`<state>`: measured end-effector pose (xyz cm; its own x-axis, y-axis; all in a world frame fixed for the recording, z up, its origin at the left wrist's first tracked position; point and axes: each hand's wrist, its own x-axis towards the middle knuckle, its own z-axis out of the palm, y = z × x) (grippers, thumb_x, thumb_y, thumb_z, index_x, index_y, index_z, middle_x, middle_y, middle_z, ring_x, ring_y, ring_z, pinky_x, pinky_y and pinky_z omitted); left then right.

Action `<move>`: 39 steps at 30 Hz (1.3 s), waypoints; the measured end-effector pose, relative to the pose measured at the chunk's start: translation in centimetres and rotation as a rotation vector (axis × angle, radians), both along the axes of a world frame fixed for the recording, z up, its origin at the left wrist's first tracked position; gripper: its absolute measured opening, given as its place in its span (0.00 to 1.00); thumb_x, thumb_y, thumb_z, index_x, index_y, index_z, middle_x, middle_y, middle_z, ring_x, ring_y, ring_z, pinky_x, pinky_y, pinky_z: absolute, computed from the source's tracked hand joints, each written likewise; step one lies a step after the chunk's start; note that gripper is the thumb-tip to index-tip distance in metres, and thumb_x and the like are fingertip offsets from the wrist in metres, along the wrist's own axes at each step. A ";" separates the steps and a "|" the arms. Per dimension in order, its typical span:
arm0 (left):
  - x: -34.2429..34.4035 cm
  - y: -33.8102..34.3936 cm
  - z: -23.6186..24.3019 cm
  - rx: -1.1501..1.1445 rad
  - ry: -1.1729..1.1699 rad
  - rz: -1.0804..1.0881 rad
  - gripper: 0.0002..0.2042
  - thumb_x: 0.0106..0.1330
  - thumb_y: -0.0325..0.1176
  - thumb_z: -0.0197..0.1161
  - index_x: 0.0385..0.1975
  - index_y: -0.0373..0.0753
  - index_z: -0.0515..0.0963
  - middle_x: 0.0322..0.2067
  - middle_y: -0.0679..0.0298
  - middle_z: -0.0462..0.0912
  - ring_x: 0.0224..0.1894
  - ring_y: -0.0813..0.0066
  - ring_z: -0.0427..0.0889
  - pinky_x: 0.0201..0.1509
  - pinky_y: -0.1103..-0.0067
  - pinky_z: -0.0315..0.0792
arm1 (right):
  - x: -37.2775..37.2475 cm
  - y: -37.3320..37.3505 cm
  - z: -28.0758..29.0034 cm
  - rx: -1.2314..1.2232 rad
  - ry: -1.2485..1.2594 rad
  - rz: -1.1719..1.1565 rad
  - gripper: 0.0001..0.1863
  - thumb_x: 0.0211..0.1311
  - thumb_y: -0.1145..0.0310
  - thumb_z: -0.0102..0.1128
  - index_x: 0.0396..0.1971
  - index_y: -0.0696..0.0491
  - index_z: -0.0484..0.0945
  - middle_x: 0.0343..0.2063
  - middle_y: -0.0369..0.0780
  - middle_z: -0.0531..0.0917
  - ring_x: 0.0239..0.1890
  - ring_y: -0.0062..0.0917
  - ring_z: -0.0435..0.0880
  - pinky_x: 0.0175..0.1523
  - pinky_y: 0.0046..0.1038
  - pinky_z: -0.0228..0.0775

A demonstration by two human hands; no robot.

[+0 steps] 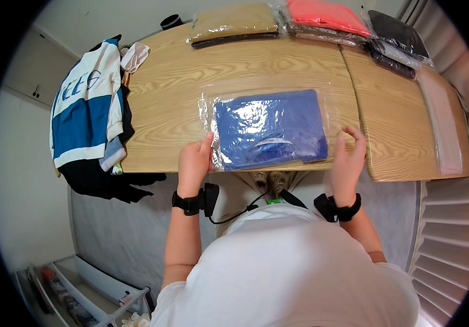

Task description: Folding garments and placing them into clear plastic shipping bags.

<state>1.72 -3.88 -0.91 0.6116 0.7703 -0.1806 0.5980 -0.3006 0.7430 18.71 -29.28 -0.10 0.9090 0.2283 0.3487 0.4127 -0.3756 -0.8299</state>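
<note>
The left hand [195,159] has its thumb on the left edge of a clear bag [207,117]; its other fingers are partly hidden, so I cannot tell if it grips. The right hand [350,154] is released, fingers loosely bent, just beside the bag's right edge. Between both hands, slightly beyond them, the folded blue cloth [302,120] lies inside the bag on the table [163,109]. Well to the left of the left hand is a pile of clothes [90,111].

Shirt [300,267]: white, short-sleeved
Left wristband [187,204]: black, just below left hand [193,161]; boxy module [210,199], thin black cable [227,222]
Right wristband [349,211]: black, just below right hand [348,166]
</note>
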 end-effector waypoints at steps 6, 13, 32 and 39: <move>-0.1 -0.2 0.9 -0.037 0.031 -0.005 0.30 0.69 0.51 0.45 0.09 0.34 0.71 0.05 0.60 0.69 0.10 0.65 0.71 0.21 0.70 0.66 | -3.1 5.0 1.0 -0.413 -0.491 0.578 0.20 0.56 0.65 0.59 0.50 0.50 0.73 0.57 0.43 0.69 0.63 0.37 0.62 0.64 0.44 0.51; 1.8 -5.0 7.0 0.560 -0.272 -0.503 0.20 0.65 0.36 0.53 0.54 0.33 0.66 0.53 0.48 0.69 0.54 0.55 0.69 0.56 0.68 0.63 | -1.9 6.0 0.5 -0.515 -0.491 0.570 0.23 0.54 0.62 0.61 0.52 0.47 0.73 0.59 0.43 0.66 0.64 0.37 0.60 0.65 0.47 0.48; 5.9 -1.3 2.5 0.729 0.083 -1.115 0.37 0.62 0.56 0.50 0.63 0.33 0.57 0.66 0.52 0.52 0.69 0.59 0.49 0.68 0.57 0.45 | 2.6 6.0 0.8 -0.685 -0.444 0.892 0.26 0.56 0.53 0.57 0.55 0.44 0.72 0.65 0.41 0.59 0.67 0.36 0.54 0.66 0.48 0.44; 6.4 -1.1 2.8 0.676 0.111 -1.121 0.37 0.62 0.56 0.51 0.63 0.33 0.57 0.66 0.52 0.53 0.69 0.58 0.49 0.67 0.56 0.45 | 3.1 6.4 1.4 -0.713 -0.390 0.922 0.25 0.56 0.53 0.58 0.54 0.45 0.72 0.64 0.41 0.59 0.67 0.37 0.54 0.66 0.49 0.44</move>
<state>8.14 -5.00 1.90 0.9814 -0.1850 -0.0519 -0.1700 -0.9619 0.2139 21.78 -22.88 1.26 0.1694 0.9809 0.0956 0.9384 -0.1308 -0.3198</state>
